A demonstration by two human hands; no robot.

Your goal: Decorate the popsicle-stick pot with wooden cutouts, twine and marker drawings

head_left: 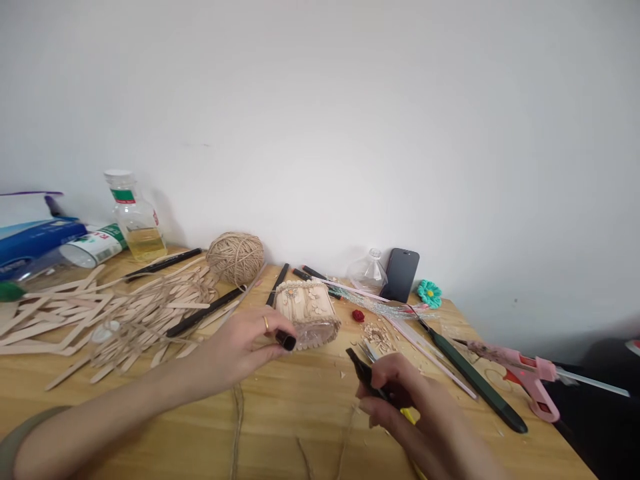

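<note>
My left hand (pixel 255 340) is closed on a black marker cap (pixel 286 341), which points to the right. It is close in front of a small box-like craft piece (pixel 306 310), a clear container wrapped in pale wooden sticks with twine edging and little flower shapes, lying on its side. Closed fingers of my right hand (pixel 400 393) grip a black marker (pixel 364 371), its wedge-shaped tip bare and aimed up and left. The two hands are apart. Partly hidden below my right hand are scissors (pixel 369 352) with yellow handles.
Wooden sticks (pixel 145 320) and a twine ball (pixel 235 257) are at left, with a glass bottle (pixel 143 227) behind. A phone (pixel 401 275) leans on the wall. At right are a green-handled tool (pixel 475 377) and pink glue gun (pixel 525 367). Wood scraps (pixel 377 337) litter the table.
</note>
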